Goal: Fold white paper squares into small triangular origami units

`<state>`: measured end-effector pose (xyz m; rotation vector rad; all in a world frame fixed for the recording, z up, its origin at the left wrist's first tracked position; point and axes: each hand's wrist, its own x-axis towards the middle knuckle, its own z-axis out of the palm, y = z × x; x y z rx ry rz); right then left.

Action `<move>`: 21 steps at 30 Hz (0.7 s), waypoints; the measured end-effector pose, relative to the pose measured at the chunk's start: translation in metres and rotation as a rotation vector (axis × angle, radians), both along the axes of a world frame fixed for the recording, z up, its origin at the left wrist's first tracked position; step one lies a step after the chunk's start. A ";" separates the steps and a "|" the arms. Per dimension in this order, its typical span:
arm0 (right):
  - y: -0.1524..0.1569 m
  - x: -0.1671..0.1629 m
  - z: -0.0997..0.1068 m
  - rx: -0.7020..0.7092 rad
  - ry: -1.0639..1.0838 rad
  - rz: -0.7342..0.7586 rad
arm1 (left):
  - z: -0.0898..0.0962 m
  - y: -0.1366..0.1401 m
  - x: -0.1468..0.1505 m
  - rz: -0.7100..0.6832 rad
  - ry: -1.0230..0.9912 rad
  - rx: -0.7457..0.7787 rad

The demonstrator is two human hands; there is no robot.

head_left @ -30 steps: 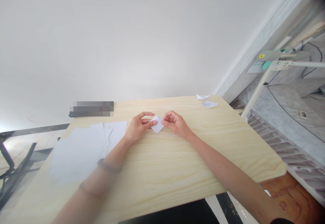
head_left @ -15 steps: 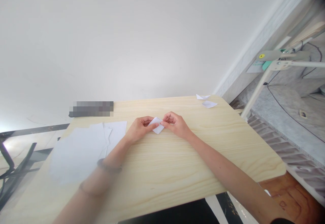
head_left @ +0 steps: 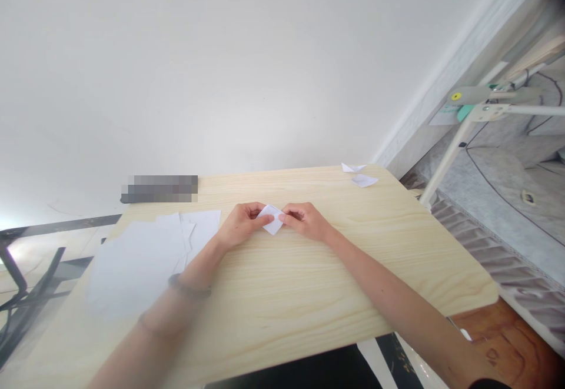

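Note:
A small folded piece of white paper (head_left: 272, 227), diamond-shaped, is held between both hands over the middle of the table. My left hand (head_left: 242, 224) grips its left corner, thumb lying on the front face and fingers behind. On the opposite corner, my right hand (head_left: 305, 220) is closed in a pinch between thumb and forefinger. The fingertips behind the paper are hidden. Left of my left hand, several loose white sheets (head_left: 136, 259) lie overlapping, partly covered by my forearm.
Two folded paper pieces, one (head_left: 353, 168) behind the other (head_left: 365, 180), rest at the table's far right corner. A blurred-out dark object (head_left: 159, 189) lies at the back left. The wooden table (head_left: 273, 312) meets a white wall; a white metal frame (head_left: 454, 153) stands right.
The fingers of my right hand have curled in and closed on the paper's right corner. My left hand and the paper have hardly moved.

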<state>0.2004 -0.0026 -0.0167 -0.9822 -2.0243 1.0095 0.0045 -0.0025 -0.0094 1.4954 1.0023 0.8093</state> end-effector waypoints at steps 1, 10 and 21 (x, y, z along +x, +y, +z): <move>0.000 0.001 0.001 -0.011 0.010 0.014 | 0.000 0.000 0.000 -0.007 -0.004 -0.007; 0.001 0.002 0.001 0.020 -0.051 0.032 | 0.006 -0.003 0.002 0.000 -0.018 -0.003; 0.001 0.001 0.000 -0.013 -0.020 0.021 | 0.005 -0.004 0.005 0.077 -0.059 -0.011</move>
